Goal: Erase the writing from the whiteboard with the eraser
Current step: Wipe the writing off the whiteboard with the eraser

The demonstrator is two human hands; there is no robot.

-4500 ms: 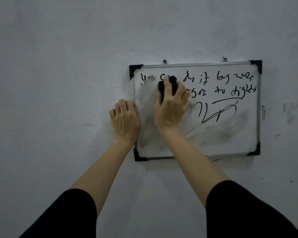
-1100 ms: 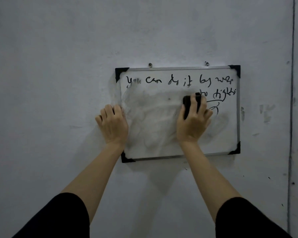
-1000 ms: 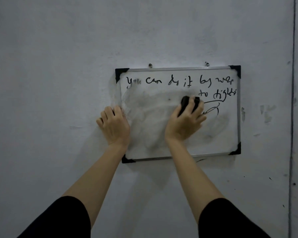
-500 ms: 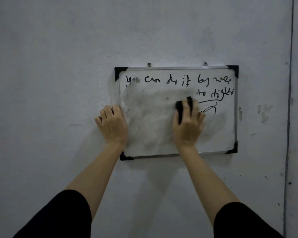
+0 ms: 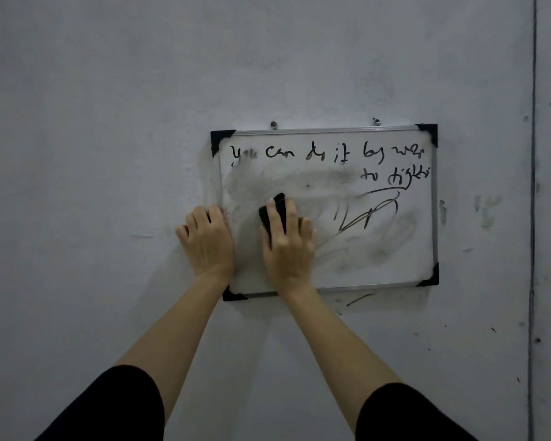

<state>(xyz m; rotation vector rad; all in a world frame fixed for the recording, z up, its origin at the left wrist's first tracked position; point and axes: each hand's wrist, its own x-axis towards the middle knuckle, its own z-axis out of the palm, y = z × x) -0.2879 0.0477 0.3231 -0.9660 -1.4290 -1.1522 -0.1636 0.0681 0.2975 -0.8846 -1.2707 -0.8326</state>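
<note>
A small whiteboard (image 5: 379, 259) with a metal frame and black corner caps hangs on the grey wall. Black handwriting (image 5: 325, 152) runs along its top, a few words sit at the upper right, and a scrawl (image 5: 366, 214) lies right of centre. The left half is smeared grey. My right hand (image 5: 288, 246) presses a black eraser (image 5: 272, 210) flat on the board's left-centre; only its upper end shows between my fingers. My left hand (image 5: 207, 240) lies flat against the wall, its fingers at the board's left edge.
Two screws (image 5: 273, 124) hold the board from above. A vertical seam (image 5: 533, 218) runs down the wall at the right. Dark marks (image 5: 358, 299) stain the wall just under the board.
My right hand has swept the eraser leftwards from the board's middle to its left-centre, uncovering the scrawl on the right. The left hand has stayed at the board's left edge.
</note>
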